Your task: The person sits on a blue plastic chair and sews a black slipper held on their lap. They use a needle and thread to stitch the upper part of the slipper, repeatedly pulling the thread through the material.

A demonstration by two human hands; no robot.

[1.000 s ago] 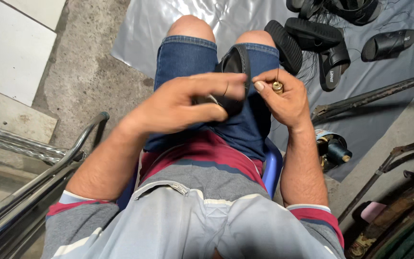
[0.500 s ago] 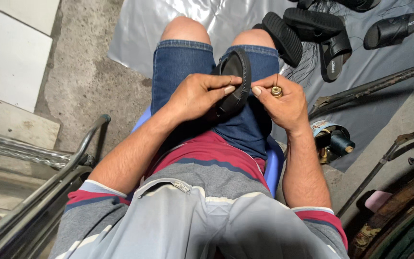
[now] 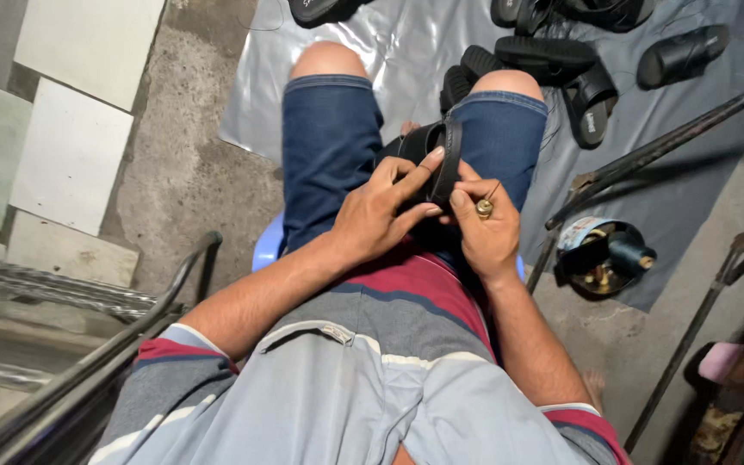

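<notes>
Sandal [image 3: 441, 155], black and turned on its edge, sits in our lap between the thighs, and we keep it there so both hands can work at close range. Our left hand [image 3: 381, 215] grasps it, fingers curled over the strap and the thumb pressed beneath to steady it. Our right hand [image 3: 486, 231] pinches a small brass-coloured tool [image 3: 484, 207] with a thin needle point, aimed at the sandal's edge just beside the left fingertips. We sit on a low blue stool [image 3: 267, 251], knees apart. More black sandals [image 3: 561, 65] lie near on a grey plastic sheet [image 3: 406, 43] ahead. To our right stands a round tin [image 3: 600, 258] with a dark thread spool, within easy reach.
</notes>
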